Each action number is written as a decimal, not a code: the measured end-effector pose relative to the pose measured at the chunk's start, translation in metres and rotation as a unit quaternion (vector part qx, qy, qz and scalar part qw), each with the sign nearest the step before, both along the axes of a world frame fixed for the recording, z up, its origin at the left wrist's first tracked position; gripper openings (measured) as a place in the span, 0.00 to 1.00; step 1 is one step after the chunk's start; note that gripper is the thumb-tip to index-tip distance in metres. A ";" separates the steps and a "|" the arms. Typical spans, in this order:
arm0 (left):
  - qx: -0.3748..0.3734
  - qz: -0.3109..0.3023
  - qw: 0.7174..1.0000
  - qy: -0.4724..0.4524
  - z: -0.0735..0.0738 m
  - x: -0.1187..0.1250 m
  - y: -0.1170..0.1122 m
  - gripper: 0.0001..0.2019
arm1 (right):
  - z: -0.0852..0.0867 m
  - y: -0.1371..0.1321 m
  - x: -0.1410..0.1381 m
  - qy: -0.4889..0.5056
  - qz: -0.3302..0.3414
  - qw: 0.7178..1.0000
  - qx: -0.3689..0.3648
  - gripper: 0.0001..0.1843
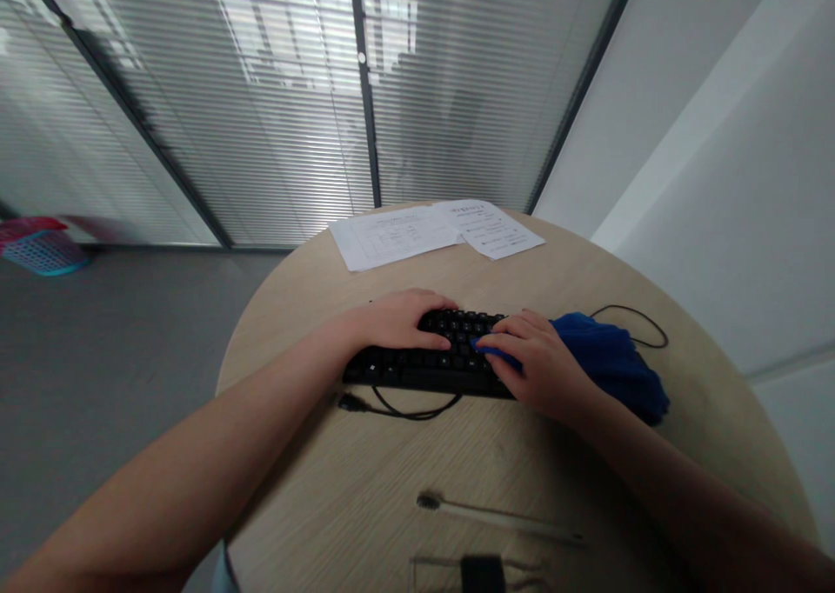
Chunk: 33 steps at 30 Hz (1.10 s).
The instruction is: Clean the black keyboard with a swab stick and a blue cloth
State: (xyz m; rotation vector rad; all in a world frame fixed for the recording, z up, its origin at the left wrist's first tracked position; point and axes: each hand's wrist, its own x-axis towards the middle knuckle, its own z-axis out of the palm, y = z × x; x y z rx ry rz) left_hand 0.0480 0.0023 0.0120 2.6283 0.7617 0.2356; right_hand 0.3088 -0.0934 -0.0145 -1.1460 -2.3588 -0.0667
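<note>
A black keyboard (417, 376) lies across the middle of the round wooden table. Over its left part rests my left hand (404, 319), thumb and fingers apart and holding nothing. My right hand (531, 354) is closed on a blue cloth (604, 358), pressing a fold of it against the keys. Most of the cloth spreads over the right end of the keyboard and hides it. Below the keyboard's front edge lies a black cable (417, 415) with a plug at its left end.
Printed sheets (404, 235) lie at the table's (365, 489) far edge. A brush (499, 516) with dark bristles and a black block-like item (483, 573) lie near the front. A thin cable loop (636, 323) is at the right. On the floor stands a basket (45, 249).
</note>
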 end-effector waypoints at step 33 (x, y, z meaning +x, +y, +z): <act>-0.004 0.002 1.000 -0.002 0.005 0.002 -0.003 0.30 | 0.013 0.003 -0.002 -0.014 0.029 0.999 -0.019 0.13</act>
